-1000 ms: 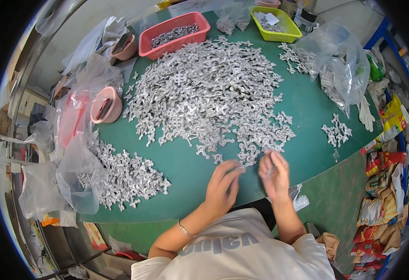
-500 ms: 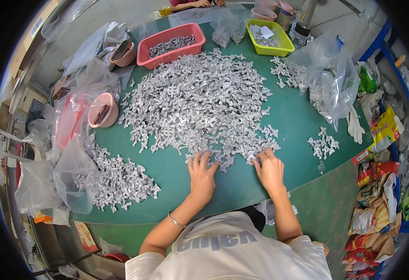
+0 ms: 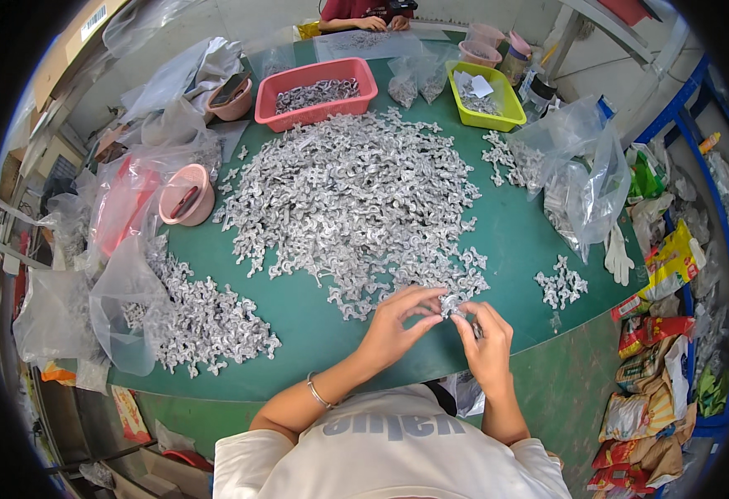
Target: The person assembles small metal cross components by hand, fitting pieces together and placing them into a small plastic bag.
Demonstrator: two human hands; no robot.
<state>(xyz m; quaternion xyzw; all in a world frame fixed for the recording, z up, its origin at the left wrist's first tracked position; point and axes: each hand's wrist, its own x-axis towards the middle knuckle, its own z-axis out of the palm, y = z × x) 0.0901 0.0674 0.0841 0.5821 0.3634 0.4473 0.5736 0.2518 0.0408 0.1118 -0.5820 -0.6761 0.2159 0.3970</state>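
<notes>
Two hands, left [image 3: 393, 326] and right [image 3: 485, 337], pinching one metal part [image 3: 450, 306] together. Three trays: red [image 3: 321, 91], yellow [image 3: 487, 96]; two pink bowls [image 3: 185, 194]; one big heap [image 3: 356, 195] on worktop [image 3: 314, 320].

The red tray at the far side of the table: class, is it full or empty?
Partly filled. The red tray holds a shallow layer of small silvery metal pieces, with its walls rising clear above them.
</notes>
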